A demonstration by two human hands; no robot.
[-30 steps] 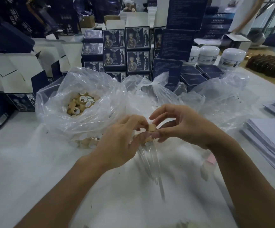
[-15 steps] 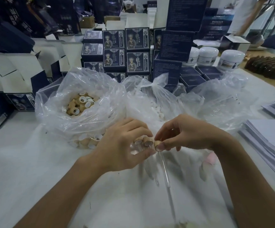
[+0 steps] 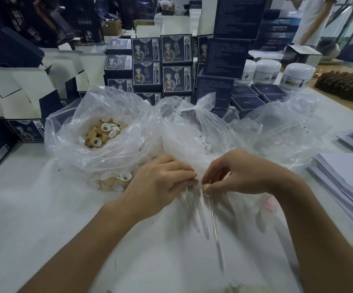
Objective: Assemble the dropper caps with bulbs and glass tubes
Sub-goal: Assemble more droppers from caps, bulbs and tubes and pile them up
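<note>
Right hand [image 3: 243,172] pinches a tan dropper cap [image 3: 205,185], its glass tube [image 3: 213,220] hanging down. Left hand [image 3: 160,182] grips several tubes, apparently assembled. A bag of loose caps [image 3: 103,132] remains.

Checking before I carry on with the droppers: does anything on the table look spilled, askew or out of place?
One thing: several tan dropper caps lie at the base of the clear bag of caps, just left of the left hand; whether they have slipped outside the plastic cannot be told. Nothing looks broken.
</note>
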